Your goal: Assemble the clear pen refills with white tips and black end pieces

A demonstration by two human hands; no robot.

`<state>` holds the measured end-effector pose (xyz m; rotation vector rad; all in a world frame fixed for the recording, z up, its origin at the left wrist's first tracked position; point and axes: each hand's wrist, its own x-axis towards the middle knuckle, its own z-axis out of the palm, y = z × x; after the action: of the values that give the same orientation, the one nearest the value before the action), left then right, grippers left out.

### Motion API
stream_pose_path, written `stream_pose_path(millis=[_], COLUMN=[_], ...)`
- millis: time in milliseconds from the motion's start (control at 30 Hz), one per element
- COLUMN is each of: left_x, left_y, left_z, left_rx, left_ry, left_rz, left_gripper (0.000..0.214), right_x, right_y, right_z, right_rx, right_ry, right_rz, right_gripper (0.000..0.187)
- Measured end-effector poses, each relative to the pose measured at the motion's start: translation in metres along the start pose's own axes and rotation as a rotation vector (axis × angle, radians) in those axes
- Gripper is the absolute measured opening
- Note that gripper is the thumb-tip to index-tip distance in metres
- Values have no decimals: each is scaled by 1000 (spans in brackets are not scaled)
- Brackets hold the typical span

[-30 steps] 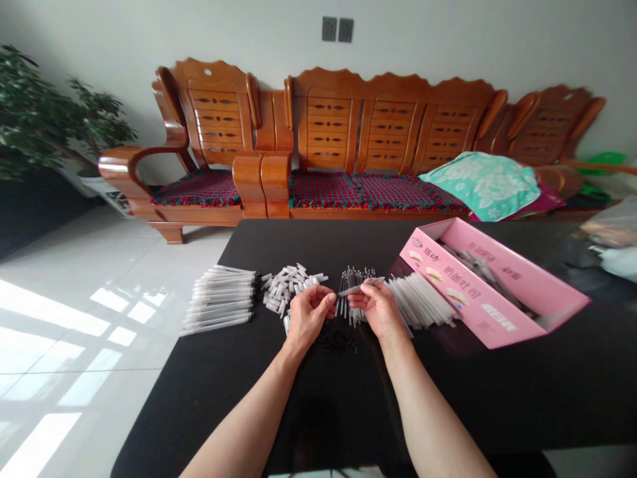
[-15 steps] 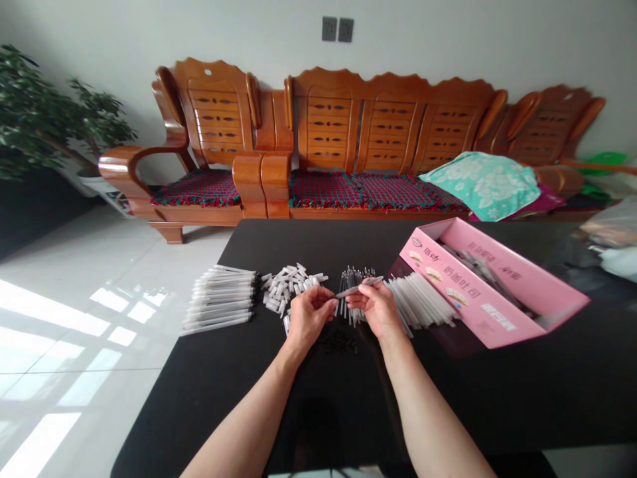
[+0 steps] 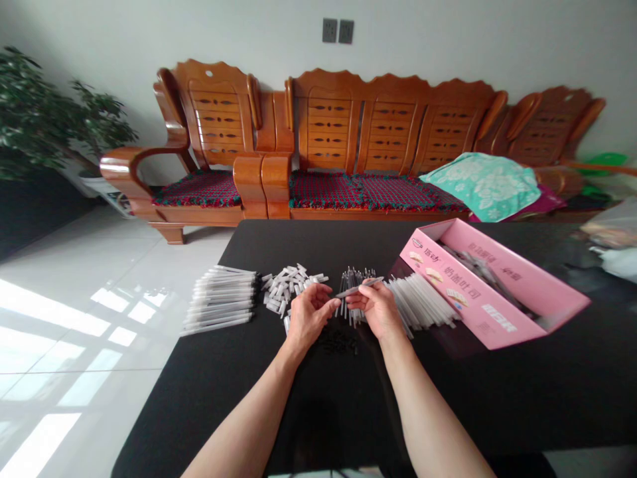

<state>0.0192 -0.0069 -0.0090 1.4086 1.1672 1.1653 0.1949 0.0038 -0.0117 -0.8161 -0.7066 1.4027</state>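
A pen barrel, slim and whitish-grey, is held slantwise between my two hands above the black table. My right hand pinches it between thumb and fingers. At its left end, my left hand has thumb and fingertips closed; any small part between them is hidden. Beneath and behind the hands lie pen refills with a dark look. White pen caps or grips are heaped by my left hand. Tiny black plugs form a pile just below. Clear-white barrels are lined up right of my right hand.
On the left, pens with black ends lie in a neat stack on the black table. A pink box with more grey parts inside stands to the right. Behind the table is a wooden sofa.
My left fingers have shifted slightly at the left end of the pen barrel. My right hand and the piles look the same.
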Motion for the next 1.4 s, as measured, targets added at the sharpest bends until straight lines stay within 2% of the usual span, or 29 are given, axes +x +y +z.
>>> stream_pose_path(millis=[167, 300, 400, 567, 700, 800, 867, 967, 1067, 1167, 1333, 1400], left_x=[0, 1, 0, 0, 1, 1, 0, 1, 1, 1, -1, -1], left_y=[-2, -1, 0, -2, 1, 1, 0, -3, -1, 3, 0, -1], left_z=[-1, 0, 0, -1, 0, -1, -1, -1, 0, -1, -2, -1], left_rx=[139, 64, 22, 124, 58, 0, 48, 121, 65, 17, 146, 145], left_ry=[-51, -6, 17, -50, 0, 9, -21, -60, -24, 14, -69, -55], left_rz=[25, 38, 43, 19, 35, 34, 17, 10, 16, 15, 6, 5], left_gripper=[38, 27, 36, 41, 27, 40, 34, 38, 26, 37, 37, 30], right_x=[0, 0, 0, 0, 0, 0, -1, 0, 0, 0, -1, -1], right_y=[0, 0, 1, 1, 0, -1, -1, 0, 1, 1, 0, 0], right_z=[0, -1, -1, -1, 0, 0, 0, 0, -1, -2, -1, 0], right_rx=[-7, -12, -19, -18, -11, -12, -17, -23, -22, -19, -22, -23], right_ry=[5, -4, -6, -8, -12, -9, -8, -11, -18, -20, -20, -23], right_rz=[9, 10, 7, 3, 5, 3, 4, 4, 2, 1, 2, 6], right_gripper=[34, 34, 33, 32, 32, 32, 32, 31, 31, 31, 30, 31])
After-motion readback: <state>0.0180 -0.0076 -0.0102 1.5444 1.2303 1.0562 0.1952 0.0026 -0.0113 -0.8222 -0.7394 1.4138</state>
